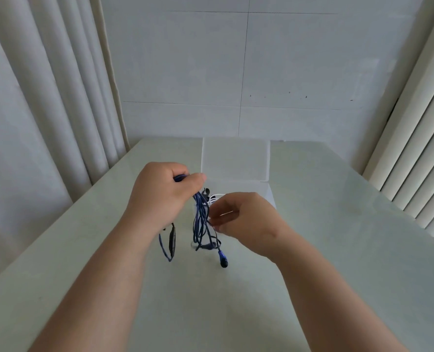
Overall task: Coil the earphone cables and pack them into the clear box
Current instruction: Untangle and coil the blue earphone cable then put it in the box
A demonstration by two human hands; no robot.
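The thin dark-blue earphone cable (200, 219) ends in a bright blue and black plug (222, 259). A white cable (214, 198) lies in the clear plastic box (236, 158). The glossy tabletop (312, 237) is pale greenish-white. Cream pleated curtains (46, 97) flank the white panelled wall (236, 72).

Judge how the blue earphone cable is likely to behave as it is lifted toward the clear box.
Probably very floppy: the blue earphone cable droops in slack loops from the left hand. Likely light, since a pinch at the top carries it. Its loose plug end dangles low and may swing or snag on the clear box rim.
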